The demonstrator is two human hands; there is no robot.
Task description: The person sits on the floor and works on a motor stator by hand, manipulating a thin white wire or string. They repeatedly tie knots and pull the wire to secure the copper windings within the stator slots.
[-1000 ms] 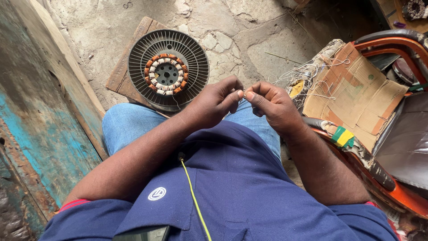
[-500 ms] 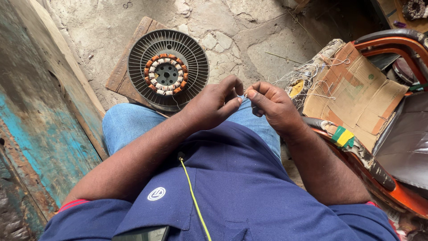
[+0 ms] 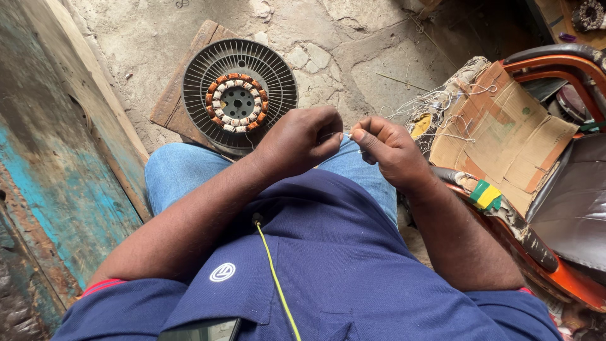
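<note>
My left hand [image 3: 303, 139] and my right hand [image 3: 388, 148] meet above my knees, fingertips almost touching. Both pinch a thin pale thread [image 3: 349, 134] that shows only in the short gap between the fingertips. Beyond my left hand a round dark fan motor [image 3: 240, 95] lies flat on a wooden board [image 3: 173, 104]. Its centre holds a ring of copper windings with white ties [image 3: 238, 102]. I sit in blue jeans and a navy shirt.
A teal painted wooden wall [image 3: 57, 170] runs along the left. On the right stands a worn orange-framed chair [image 3: 555, 63] with torn cardboard [image 3: 505, 136] and loose white threads on it. The floor is cracked concrete [image 3: 353, 57].
My hands have shifted slightly, the fingertips working the thread between them. The motor and everything else stay put.
</note>
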